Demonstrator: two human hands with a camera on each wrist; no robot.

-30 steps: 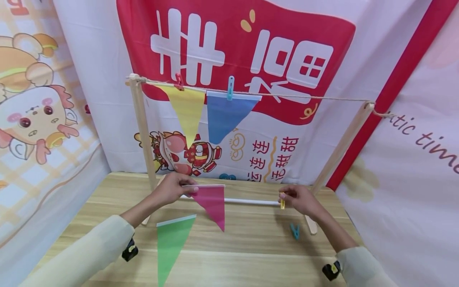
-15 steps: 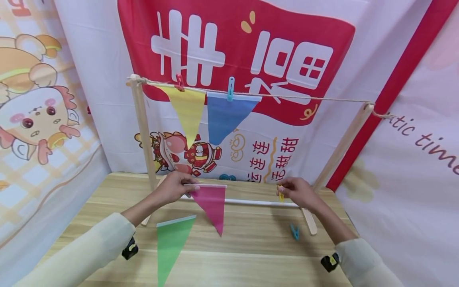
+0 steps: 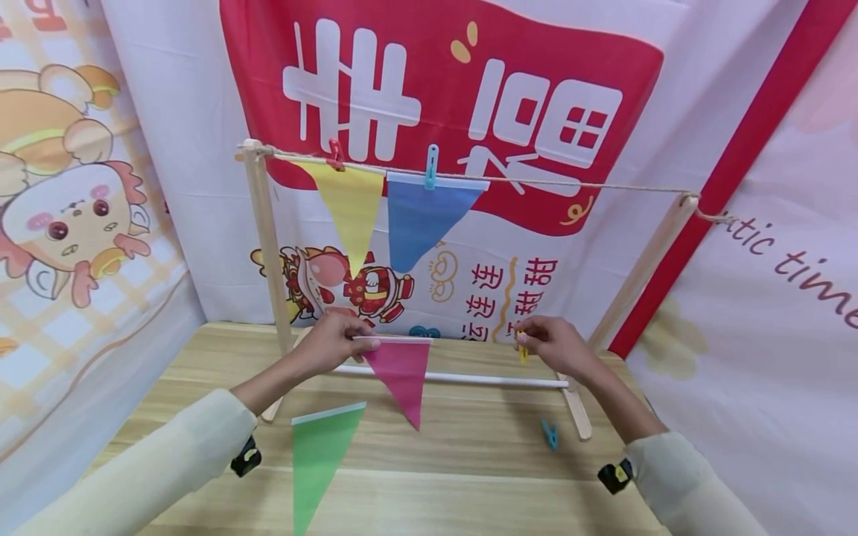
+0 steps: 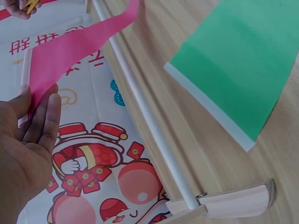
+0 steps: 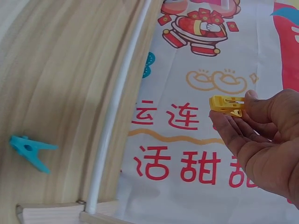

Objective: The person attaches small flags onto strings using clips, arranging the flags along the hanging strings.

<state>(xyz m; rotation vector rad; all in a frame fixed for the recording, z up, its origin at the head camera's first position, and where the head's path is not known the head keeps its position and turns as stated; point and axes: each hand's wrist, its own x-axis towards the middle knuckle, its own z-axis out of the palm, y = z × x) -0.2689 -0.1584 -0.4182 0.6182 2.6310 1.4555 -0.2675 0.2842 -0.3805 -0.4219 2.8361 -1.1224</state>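
My left hand (image 3: 333, 342) pinches a pink triangular pennant (image 3: 404, 372) by the left end of its white top band, and the point hangs down. In the left wrist view, thumb and fingers grip the pennant (image 4: 70, 44) near that band. To the right, my right hand (image 3: 558, 345) holds a small yellow clothespin (image 3: 523, 347) between thumb and fingers; the right wrist view shows the clothespin (image 5: 227, 105) clearly. A green pennant (image 3: 325, 454) lies on the table below my left hand. A teal clothespin (image 3: 550, 434) lies on the table below my right hand.
A twine line (image 3: 570, 182) runs between two wooden posts (image 3: 266, 238). A yellow pennant (image 3: 351, 208) hangs under a red clothespin (image 3: 336, 154), a blue pennant (image 3: 429, 216) under a light-blue clothespin (image 3: 431, 165). A white rod (image 3: 482, 380) joins the posts low down.
Both hands have risen slightly, the left also moving a little right with the pink pennant. The right hand has lifted the yellow clothespin off the height of the white rod.
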